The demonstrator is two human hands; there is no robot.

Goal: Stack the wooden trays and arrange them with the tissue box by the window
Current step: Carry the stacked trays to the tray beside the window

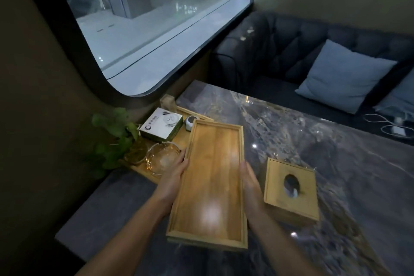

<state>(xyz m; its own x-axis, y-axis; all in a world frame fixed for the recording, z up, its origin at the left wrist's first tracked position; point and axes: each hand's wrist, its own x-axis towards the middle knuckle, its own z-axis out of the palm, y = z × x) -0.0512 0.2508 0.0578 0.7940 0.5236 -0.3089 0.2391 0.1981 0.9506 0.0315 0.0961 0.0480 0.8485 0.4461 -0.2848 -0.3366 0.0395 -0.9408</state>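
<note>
A dim room with olive-brown walls (33,96). A large window (145,18) with rounded corners looks onto a pale floor outside. A dark tufted sofa (280,47) holds a blue-grey cushion (342,74) behind the grey marble tabletop (324,141).

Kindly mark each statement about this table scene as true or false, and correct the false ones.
1. Both hands hold the long wooden tray by its long sides. True: left hand, right hand.
2. The held tray carries a glass ashtray. False: it is empty; the glass ashtray sits on another tray by the wall.
3. The wooden tissue box lies to the right of the held tray. True.
4. The sofa cushion is red. False: it is pale blue.
</note>
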